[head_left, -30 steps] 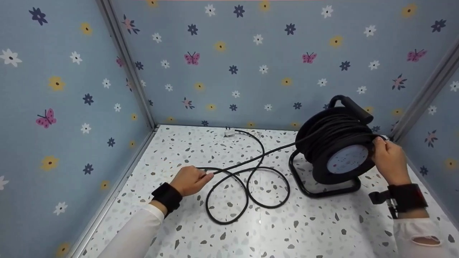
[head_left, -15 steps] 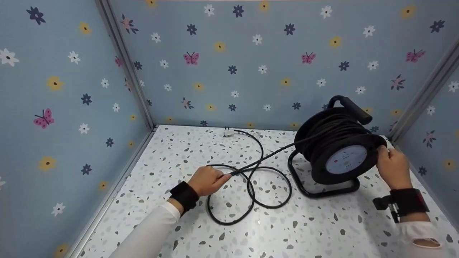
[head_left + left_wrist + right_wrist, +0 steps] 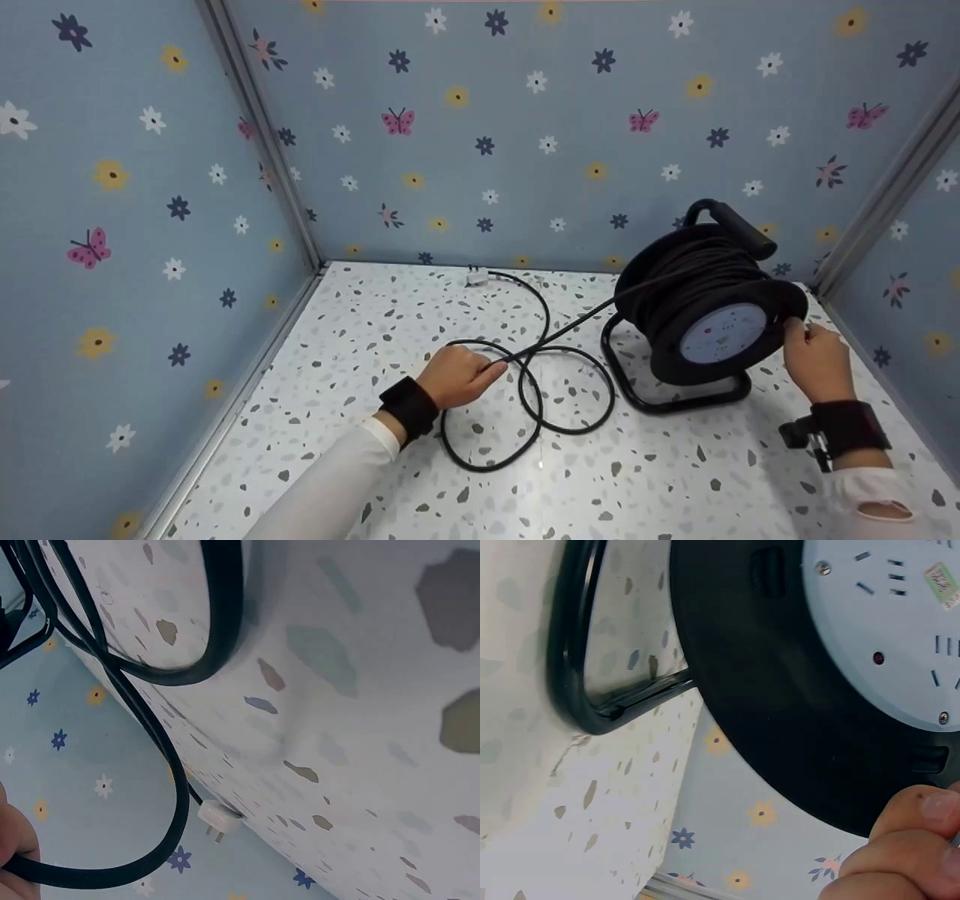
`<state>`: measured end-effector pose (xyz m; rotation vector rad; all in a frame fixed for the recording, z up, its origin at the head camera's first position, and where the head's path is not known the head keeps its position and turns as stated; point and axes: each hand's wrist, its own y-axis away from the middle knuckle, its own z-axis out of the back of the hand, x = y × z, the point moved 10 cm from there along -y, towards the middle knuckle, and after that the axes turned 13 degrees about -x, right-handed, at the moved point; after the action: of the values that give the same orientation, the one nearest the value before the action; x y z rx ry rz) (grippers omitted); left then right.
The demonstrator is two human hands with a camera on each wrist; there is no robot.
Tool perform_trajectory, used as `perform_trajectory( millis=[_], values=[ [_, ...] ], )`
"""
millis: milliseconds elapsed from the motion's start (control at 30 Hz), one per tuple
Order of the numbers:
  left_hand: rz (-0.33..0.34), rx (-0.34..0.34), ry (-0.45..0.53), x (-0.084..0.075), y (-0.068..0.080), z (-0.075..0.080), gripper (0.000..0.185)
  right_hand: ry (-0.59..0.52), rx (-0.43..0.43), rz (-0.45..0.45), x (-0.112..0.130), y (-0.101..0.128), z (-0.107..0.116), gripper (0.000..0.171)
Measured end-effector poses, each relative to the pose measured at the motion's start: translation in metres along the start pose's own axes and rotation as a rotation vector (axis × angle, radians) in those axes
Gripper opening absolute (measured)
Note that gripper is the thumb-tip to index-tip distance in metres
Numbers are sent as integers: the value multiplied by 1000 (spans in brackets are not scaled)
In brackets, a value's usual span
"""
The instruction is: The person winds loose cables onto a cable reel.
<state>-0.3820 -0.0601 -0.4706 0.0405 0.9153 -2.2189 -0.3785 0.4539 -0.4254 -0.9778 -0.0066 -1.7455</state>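
Observation:
A black cable reel with a pale socket face stands on its tubular stand at the right. My right hand grips at the right edge of its front disc; in the right wrist view the curled fingers overlap the rim, and what lies inside them is mostly hidden. A black cable runs taut from the drum to my left hand, which holds it left of the reel. Beyond that hand the cable loops loosely on the floor, ending in a white plug near the back wall.
The speckled white floor is bounded by blue flowered panels at the back and both sides. Metal corner posts join the panels. The reel's carrying handle rises close to the back wall.
My left hand has moved right along with the cable, closer to the reel. The reel's face has turned clockwise, and my right hand has moved down with its edge. The floor loops have shifted slightly right.

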Motion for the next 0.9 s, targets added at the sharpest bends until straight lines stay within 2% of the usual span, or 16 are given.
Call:
perform_trajectory(
  millis=[133,300,533,700,900],
  values=[
    [-29,3,22,-10,-4,-7,56,21,29,-15,-6,4,-5,52],
    [-68,-7,31,-22,-9,-15,57,52,22,-23,-11,10,-11,52],
    [-91,-8,24,-36,-24,-24,56,74,34,-12,-19,17,-21,54],
    [-90,10,34,-47,-40,-27,53,100,104,19,-22,25,-35,57],
    [-79,59,50,-62,-55,-36,48,149,259,70,-23,36,-58,62]
  ],
)
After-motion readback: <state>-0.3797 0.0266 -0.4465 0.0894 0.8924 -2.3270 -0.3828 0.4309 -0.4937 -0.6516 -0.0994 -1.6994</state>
